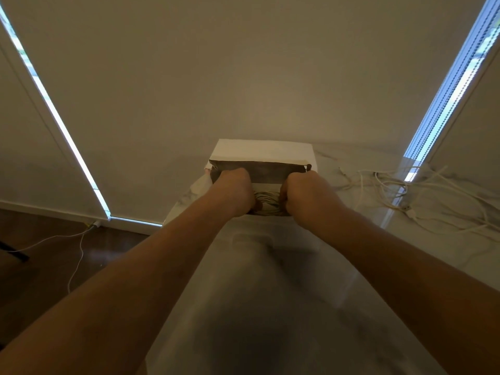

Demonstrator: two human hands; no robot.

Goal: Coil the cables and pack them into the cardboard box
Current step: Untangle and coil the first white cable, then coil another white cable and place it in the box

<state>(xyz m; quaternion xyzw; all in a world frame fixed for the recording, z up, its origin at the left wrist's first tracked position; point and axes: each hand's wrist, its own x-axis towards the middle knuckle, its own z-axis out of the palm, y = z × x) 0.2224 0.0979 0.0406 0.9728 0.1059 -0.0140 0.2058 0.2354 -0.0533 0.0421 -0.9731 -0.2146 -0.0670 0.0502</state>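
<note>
Head view: at frame centre, the left hand and right hand reach into one cardboard box, fingers curled around one coiled cable inside. Best to press the coil flat so loops stay stacked. Loose cables tangle at right, uncountable.

hands: left hand and right hand both down in the box
cable: coiled cable sits between them
right side: loose cables on the table
</note>
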